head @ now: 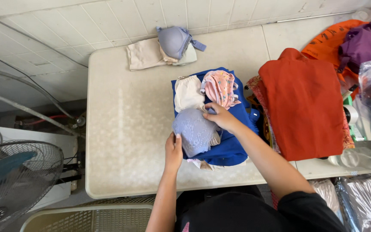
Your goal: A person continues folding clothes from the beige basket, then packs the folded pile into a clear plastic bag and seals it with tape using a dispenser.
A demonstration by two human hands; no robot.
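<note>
**Both hands on a lavender bra atop the blue pile**

The left hand [173, 151] presses its fingers against the near-left side of a lavender lace bra [195, 130], while the right hand [221, 117] pinches the garment's far edge between thumb and fingers. So each grip is closed on the bra, which lies on a folded blue garment [232, 148] near the front edge of the white surface [125, 129], a little right of its middle.

On the same blue garment, toward the far side, sit a cream undergarment [187, 92] and a pink patterned bra [220, 87], side by side and touching. At the far edge of the surface a second stack holds beige folded cloth [144, 53] with a grey-blue bra [174, 41] on top.

Judging by how things lie, part of the sorting looks done: small items are gathered in two neat groups. The lavender bra looks not yet settled, its cups being shaped or folded. To the right, a large rust-red garment [303, 101] is spread flat, and orange [329, 41] and purple clothes [366, 41] are heaped at the far right corner, seemingly unsorted.
</note>
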